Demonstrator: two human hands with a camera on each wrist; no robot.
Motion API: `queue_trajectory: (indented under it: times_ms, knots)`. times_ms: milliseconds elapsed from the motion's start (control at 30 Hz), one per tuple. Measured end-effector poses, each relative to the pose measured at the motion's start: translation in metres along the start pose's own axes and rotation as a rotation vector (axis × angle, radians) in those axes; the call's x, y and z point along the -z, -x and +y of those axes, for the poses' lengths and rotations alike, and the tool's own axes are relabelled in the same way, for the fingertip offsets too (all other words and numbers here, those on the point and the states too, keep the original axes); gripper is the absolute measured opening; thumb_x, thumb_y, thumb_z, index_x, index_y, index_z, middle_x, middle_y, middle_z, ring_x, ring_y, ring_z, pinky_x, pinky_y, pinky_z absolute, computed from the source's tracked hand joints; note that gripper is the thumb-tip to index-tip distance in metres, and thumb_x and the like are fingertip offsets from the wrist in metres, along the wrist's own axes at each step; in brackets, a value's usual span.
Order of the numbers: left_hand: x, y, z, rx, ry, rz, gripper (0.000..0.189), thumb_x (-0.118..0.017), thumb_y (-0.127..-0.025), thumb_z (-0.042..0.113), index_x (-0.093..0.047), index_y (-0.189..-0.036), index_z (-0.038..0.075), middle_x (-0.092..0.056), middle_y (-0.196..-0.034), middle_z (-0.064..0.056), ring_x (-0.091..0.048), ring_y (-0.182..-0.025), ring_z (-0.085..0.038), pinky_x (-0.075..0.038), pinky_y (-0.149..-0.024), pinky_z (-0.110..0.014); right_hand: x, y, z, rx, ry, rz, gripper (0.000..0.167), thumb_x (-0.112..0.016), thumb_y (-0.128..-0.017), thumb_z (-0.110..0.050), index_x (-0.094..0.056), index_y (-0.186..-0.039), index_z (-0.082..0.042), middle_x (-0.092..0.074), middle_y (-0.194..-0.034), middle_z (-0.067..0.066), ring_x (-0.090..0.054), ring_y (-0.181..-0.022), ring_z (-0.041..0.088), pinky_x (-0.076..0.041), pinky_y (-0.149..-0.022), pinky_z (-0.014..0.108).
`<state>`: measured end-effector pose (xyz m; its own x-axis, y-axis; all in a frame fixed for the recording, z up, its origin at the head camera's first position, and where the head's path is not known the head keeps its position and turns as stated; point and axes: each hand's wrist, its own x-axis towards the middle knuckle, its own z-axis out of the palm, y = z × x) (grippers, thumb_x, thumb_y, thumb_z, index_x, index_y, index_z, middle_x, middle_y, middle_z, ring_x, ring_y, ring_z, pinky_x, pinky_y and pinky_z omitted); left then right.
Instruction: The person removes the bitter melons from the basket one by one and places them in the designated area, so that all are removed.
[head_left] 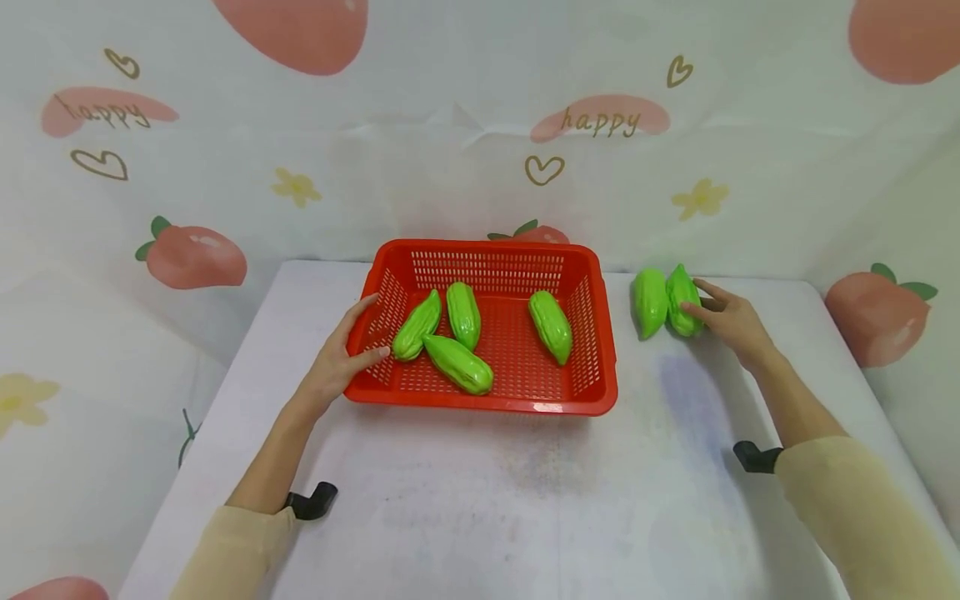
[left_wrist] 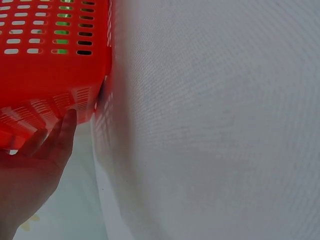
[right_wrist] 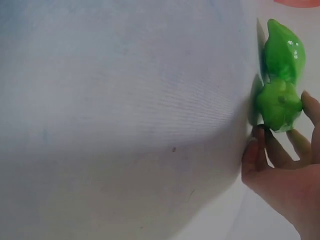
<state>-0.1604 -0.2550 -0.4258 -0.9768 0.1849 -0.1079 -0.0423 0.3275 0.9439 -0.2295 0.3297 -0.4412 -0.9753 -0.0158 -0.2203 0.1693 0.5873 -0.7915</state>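
Note:
My left hand [head_left: 337, 358] is at the left end of a red plastic basket [head_left: 480, 406], thumb over the rim. In the left wrist view, the fingers [left_wrist: 62, 135] lie against the outer wall. Inside the basket are several glossy green bitter melons [head_left: 459, 365], grouped at the left, with one bitter melon [head_left: 551, 327] apart at the right. My right hand [head_left: 738, 325] holds another bitter melon [right_wrist: 280, 105], thumb on top and fingers around its side. It lies on the table against a second bitter melon [head_left: 649, 302] to its left.
The white table [head_left: 480, 517] runs under everything, with faint bluish stains near its right side. A patterned cloth [head_left: 450, 125] hangs behind and along the sides. A black wrist mount [head_left: 311, 502] sits on the left forearm and another black mount [head_left: 757, 457] on the right.

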Motion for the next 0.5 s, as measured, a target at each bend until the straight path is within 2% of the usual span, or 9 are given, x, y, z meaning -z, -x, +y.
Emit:
queue_trajectory:
  times_ms: [267, 500]
  knots:
    - [0.0, -0.0004, -0.0021, 0.003, 0.015, -0.01, 0.075, -0.063, -0.096, 0.015, -0.023, -0.157, 0.035, -0.035, -0.15, -0.013, -0.045, -0.125, -0.037, -0.053, -0.085, -0.025, -0.0025, 0.0041, 0.0018, -0.007, -0.054, 0.017, 0.082, -0.059, -0.097, -0.048, -0.019, -0.158, -0.01, -0.03, -0.153, 0.031, -0.025, -0.142, 0.047, -0.024, -0.112, 0.061]
    - [0.0002, -0.0004, -0.001, -0.002, 0.021, -0.01, 0.075, -0.062, -0.096, 0.015, -0.023, -0.157, 0.033, -0.035, -0.15, -0.013, -0.046, -0.124, -0.037, -0.055, -0.086, -0.031, -0.0016, 0.0046, 0.0014, 0.013, -0.059, 0.026, 0.079, -0.058, -0.098, -0.045, -0.02, -0.159, -0.011, -0.032, -0.153, 0.028, -0.026, -0.142, 0.045, -0.024, -0.112, 0.061]
